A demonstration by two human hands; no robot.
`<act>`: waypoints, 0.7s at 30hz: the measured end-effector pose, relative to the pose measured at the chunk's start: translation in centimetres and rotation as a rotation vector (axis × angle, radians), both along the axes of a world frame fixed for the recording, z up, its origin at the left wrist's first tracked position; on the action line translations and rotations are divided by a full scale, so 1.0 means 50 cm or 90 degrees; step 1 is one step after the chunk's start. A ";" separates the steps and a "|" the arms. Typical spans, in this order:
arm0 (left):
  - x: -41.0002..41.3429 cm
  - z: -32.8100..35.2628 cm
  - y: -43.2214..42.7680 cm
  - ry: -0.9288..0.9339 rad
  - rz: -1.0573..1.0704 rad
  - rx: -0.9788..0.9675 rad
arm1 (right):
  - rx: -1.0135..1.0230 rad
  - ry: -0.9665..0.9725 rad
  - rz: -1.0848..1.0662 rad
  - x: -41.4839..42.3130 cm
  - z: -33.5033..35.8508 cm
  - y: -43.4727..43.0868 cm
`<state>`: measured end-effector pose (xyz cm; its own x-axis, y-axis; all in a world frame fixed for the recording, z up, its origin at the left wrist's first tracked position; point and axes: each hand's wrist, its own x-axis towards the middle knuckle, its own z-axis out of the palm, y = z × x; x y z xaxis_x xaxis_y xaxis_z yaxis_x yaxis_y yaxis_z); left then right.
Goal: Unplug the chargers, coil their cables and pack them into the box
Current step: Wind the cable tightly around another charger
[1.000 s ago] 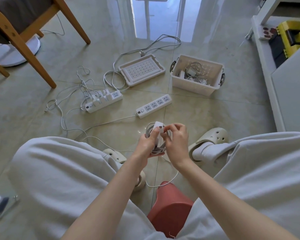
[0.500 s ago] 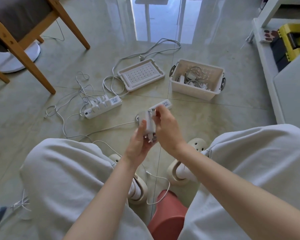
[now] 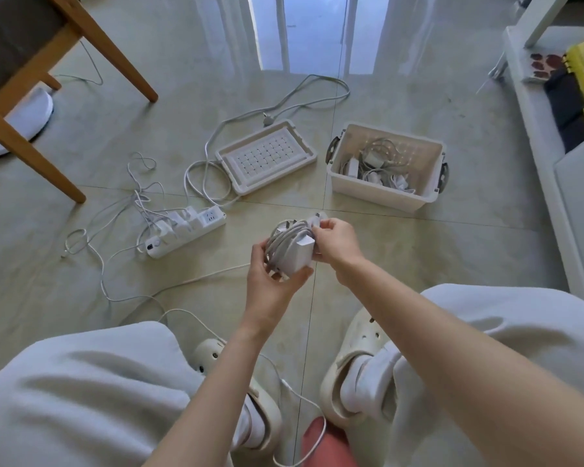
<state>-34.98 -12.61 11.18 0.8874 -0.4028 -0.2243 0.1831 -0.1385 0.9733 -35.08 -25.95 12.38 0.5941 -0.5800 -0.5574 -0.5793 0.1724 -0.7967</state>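
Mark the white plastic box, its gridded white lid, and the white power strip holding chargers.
white plastic box (image 3: 375, 192): head view, front wall.
gridded white lid (image 3: 266, 157): head view, grid centre.
white power strip (image 3: 212, 218): head view, free socket end.

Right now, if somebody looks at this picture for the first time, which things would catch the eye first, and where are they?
First the middle: the left hand holds a white charger with its cable wound round it, and the right hand pinches the cable's end. Beyond them on the floor stands an open box with packed chargers inside, its lid to its left. Further left lies a power strip with several chargers plugged in.
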 end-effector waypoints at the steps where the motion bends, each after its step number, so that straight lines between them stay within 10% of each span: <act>1: 0.011 -0.007 -0.007 -0.014 -0.009 0.017 | 0.007 -0.006 0.002 0.006 -0.006 -0.010; 7: 0.095 -0.039 -0.067 0.029 -0.004 0.087 | -0.171 0.109 0.335 0.083 -0.024 -0.078; 10: 0.141 -0.067 -0.091 0.067 -0.014 0.137 | 0.021 0.097 0.483 0.119 -0.011 -0.098; 15: 0.196 -0.092 -0.156 -0.037 -0.071 0.279 | 0.271 0.080 0.497 0.168 -0.030 -0.185; 21: 0.232 -0.133 -0.265 -0.168 -0.189 0.276 | 0.119 0.118 0.479 0.226 -0.090 -0.263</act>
<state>-23.40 -25.85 4.53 0.7992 -0.5630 -0.2108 -0.1653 -0.5429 0.8233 -23.80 -39.12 7.90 0.6770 0.0533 -0.7341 -0.7137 -0.1963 -0.6724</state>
